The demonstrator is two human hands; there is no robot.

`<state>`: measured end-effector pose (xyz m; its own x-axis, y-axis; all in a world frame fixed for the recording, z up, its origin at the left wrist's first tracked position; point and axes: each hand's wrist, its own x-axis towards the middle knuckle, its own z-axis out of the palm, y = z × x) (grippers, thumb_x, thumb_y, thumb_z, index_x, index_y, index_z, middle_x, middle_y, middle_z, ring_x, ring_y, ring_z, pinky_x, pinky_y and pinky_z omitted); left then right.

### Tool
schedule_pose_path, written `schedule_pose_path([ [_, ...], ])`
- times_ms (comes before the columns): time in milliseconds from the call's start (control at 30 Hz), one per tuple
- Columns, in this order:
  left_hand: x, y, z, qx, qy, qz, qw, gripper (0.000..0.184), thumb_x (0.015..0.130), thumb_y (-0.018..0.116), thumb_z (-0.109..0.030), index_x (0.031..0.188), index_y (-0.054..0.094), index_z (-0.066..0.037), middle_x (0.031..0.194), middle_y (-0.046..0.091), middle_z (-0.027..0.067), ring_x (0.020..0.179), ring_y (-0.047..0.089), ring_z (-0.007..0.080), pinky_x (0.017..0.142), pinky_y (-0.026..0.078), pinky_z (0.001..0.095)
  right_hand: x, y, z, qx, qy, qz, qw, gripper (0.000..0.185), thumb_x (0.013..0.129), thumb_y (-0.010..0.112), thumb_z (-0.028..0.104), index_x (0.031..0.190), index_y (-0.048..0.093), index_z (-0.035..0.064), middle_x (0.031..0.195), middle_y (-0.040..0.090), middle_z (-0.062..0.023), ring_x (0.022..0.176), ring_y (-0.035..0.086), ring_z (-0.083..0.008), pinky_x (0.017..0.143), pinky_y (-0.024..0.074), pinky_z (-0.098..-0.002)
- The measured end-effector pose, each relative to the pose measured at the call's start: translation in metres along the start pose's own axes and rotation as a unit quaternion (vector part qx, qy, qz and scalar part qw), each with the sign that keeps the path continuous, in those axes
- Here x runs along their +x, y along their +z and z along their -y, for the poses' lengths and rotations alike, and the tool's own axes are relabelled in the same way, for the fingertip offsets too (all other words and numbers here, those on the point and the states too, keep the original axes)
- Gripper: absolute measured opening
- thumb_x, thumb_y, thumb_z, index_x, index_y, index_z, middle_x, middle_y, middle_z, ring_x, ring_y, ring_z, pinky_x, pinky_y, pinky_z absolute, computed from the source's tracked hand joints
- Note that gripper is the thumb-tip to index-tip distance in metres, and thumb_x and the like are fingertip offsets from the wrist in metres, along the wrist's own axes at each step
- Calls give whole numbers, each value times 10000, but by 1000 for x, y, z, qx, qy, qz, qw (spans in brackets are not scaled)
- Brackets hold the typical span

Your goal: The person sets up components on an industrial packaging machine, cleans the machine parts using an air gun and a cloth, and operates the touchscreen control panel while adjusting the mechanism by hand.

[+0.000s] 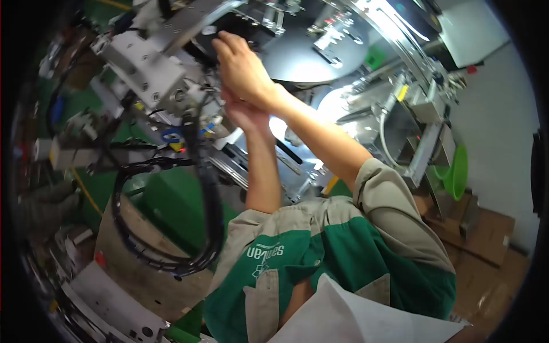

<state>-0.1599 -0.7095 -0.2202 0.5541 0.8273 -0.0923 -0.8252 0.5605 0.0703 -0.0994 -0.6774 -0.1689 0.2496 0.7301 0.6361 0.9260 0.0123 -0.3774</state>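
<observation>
My right hand (243,71) reaches across to the upper left, over dark machine parts beside a round metal plate (311,54). Its fingers are slightly bent and a little apart, and I see nothing held; the palm side is hidden. Under the right wrist is my left hand (246,113), close against the machine's fittings. The right hand and the fittings cover its fingers, so whatever it holds is hidden. A pale metal block (143,66) with round holes lies left of both hands.
A thick black cable loop (214,223) hangs at the lower left, near my left forearm. Metal rails with a white hose (383,137) stand on the right. Beyond them are a green basket (456,171) and cardboard boxes (486,234). Bright light glares off the metal.
</observation>
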Motion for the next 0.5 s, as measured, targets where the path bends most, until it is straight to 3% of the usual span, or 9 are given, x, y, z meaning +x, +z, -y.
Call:
schedule_pose_path([
  [33,-8,16,-2,3,23,-93,995,427,980,373,-350,1328,441,-113,1232,536,54,1155,500,183,992,388,384,12,12,-1,20,35,20,999,427,824,566,109,1211,479,-49,1288,461,-236,1217,423,-375,1020,358,-434],
  [133,-1,-9,-2,40,98,-79,991,418,957,400,-329,1284,477,-79,1190,540,69,1123,500,207,977,405,410,33,45,-19,-26,20,32,999,517,829,610,232,1235,438,-38,1259,475,-217,1209,412,-373,1013,291,-549],
  [200,-2,-18,-4,36,85,-28,995,410,944,428,-346,1249,510,-83,1132,547,55,1090,504,187,950,429,400,33,52,-14,-200,36,104,974,412,825,592,247,1148,515,4,1172,529,-151,1089,502,-309,949,368,-465],
  [233,-1,-42,-13,24,28,110,993,402,942,428,-338,1248,522,-94,1123,545,54,1107,494,195,957,426,410,30,36,-17,-255,-60,188,947,343,767,594,198,1060,568,21,1113,553,-128,1025,526,-284,883,408,-427],
  [267,-4,-18,-6,127,94,-82,984,402,945,402,-335,1223,536,-77,1116,551,56,1108,497,211,953,429,415,18,34,-20,-201,-90,91,971,288,704,588,162,975,600,63,997,565,-71,974,530,-256,818,439,-387],
  [367,-15,9,-6,54,56,-128,989,417,945,318,-374,1085,566,-69,1067,544,72,1112,498,232,951,416,416,-10,-2,-2,-131,-103,17,986,201,674,611,181,869,589,138,822,510,2,837,520,-189,772,439,-320],
  [433,-19,-2,-13,-54,-9,-24,998,467,952,312,-358,1249,511,-59,1275,511,87,1203,467,226,1004,380,434,-37,-32,8,-131,-95,31,986,187,676,617,192,854,596,139,819,546,13,818,531,-177,738,441,-311],
  [467,-6,-47,-17,-75,-59,165,982,480,945,318,-381,1240,521,-61,1287,504,74,1206,460,219,994,380,442,-50,-44,10,-115,-88,32,989,186,678,620,191,856,602,139,836,571,18,827,541,-166,741,444,-304],
  [500,-29,-7,-12,-1,-46,4,999,435,954,340,-357,1185,557,-60,1210,561,74,1146,510,204,961,411,428,-63,-54,11,-98,-81,36,991,184,681,623,190,857,607,139,852,596,23,837,550,-155,744,446,-296],
])
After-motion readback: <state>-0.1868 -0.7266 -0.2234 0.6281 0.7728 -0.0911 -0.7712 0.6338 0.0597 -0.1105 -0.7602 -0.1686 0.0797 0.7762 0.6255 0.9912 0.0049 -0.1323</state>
